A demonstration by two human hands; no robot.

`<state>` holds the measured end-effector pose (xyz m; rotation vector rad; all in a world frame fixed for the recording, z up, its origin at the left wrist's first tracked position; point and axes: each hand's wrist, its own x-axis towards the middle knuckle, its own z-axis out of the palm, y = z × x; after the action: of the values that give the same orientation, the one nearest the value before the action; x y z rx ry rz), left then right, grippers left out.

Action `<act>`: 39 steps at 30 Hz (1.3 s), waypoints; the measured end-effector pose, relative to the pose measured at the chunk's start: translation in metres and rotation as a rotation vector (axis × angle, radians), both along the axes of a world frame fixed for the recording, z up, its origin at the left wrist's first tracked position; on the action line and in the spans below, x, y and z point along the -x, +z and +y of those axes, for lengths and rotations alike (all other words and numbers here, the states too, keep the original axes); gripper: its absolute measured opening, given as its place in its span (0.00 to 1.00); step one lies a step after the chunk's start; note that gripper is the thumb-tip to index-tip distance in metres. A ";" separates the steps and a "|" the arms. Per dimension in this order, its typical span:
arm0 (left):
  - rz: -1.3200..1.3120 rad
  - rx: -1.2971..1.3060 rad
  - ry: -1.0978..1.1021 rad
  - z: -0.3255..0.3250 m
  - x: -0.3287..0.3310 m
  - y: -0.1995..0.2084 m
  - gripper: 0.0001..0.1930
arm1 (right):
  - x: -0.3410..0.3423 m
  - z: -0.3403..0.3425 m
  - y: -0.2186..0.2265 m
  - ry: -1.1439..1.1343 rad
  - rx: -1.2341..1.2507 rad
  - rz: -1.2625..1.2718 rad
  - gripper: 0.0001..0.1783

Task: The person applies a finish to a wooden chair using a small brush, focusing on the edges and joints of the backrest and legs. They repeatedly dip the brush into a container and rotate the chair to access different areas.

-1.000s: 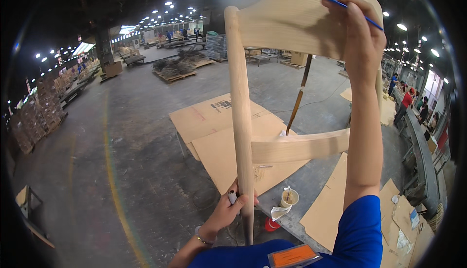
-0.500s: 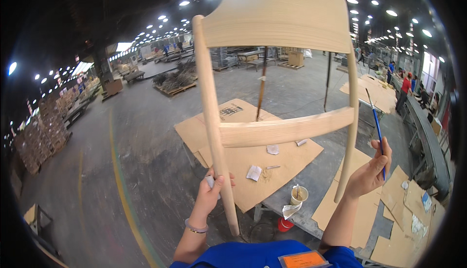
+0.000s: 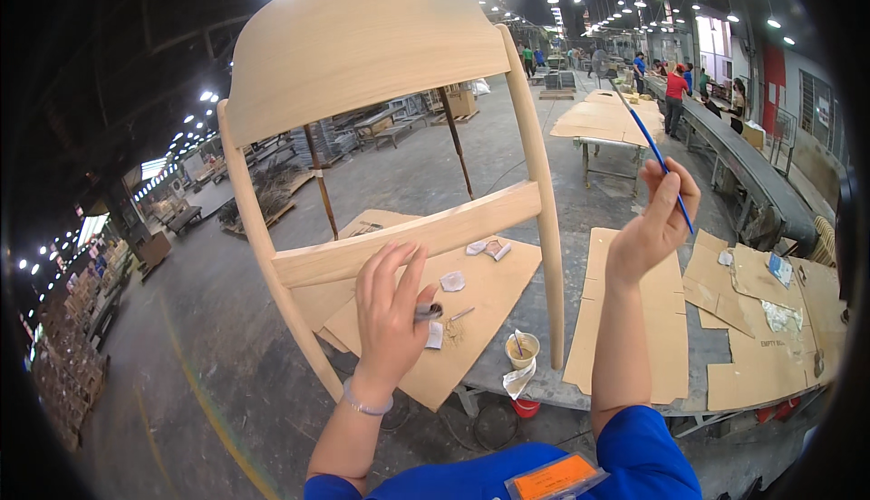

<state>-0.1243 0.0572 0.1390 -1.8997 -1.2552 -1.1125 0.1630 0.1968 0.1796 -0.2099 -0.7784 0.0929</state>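
A pale wooden chair frame (image 3: pixel 381 38) stands upright in front of me, with a broad curved backrest, two side posts and a lower rail (image 3: pixel 408 233). My left hand (image 3: pixel 391 314) is at this rail, its fingertips stretched up against or just in front of the wood. Between its thumb and palm sits a small grey roll (image 3: pixel 426 311), mostly hidden, its material unclear. To the right of the frame, my right hand (image 3: pixel 654 219) is raised, apart from the wood. It pinches a slim blue-handled paintbrush (image 3: pixel 645 133), dark tip pointing up and left.
A cardboard-covered table below holds crumpled sandpaper-like pieces (image 3: pixel 452 281) and a cup of tan paste (image 3: pixel 522 349) with a stick in it. Cardboard sheets (image 3: pixel 634 319) lie at right. Thin rods (image 3: pixel 456 142) show behind the frame. People work along a conveyor (image 3: pixel 725 151) far right.
My left hand has left the chair's left post and risen to the lower rail. The view has swung right, shifting the frame leftward in it. The paintbrush stays in my right hand.
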 end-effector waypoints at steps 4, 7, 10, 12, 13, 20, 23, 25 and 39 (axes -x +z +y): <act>0.063 0.032 0.030 0.050 -0.015 0.012 0.28 | 0.010 0.037 0.025 0.042 -0.021 0.056 0.13; 0.104 0.050 0.107 0.079 -0.018 0.016 0.31 | 0.019 0.063 0.041 0.092 -0.025 0.100 0.14; 0.113 0.243 0.210 0.090 -0.020 0.015 0.30 | 0.029 0.086 0.060 0.145 -0.034 0.172 0.13; 0.135 0.187 0.201 0.092 -0.023 0.016 0.29 | 0.037 0.098 0.074 0.154 -0.067 0.177 0.13; 0.130 0.198 0.211 0.091 -0.025 0.016 0.29 | 0.041 0.102 0.080 0.159 -0.081 0.176 0.13; 0.101 0.165 0.214 0.085 -0.037 0.022 0.26 | 0.041 0.129 0.122 -0.043 -0.140 0.111 0.12; 0.094 0.095 0.221 0.087 -0.042 0.020 0.23 | 0.039 0.141 0.129 -0.044 -0.136 0.077 0.11; 0.094 0.056 0.228 0.087 -0.042 0.018 0.22 | 0.042 0.148 0.132 -0.024 -0.145 0.066 0.11; 0.108 0.015 0.313 0.077 -0.031 0.017 0.20 | 0.086 0.162 0.135 -0.054 -0.185 -0.027 0.10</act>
<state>-0.0929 0.1338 0.1559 -1.6769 -1.4418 -0.8287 0.0768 0.3584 0.3148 -0.0568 -0.8030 -0.0334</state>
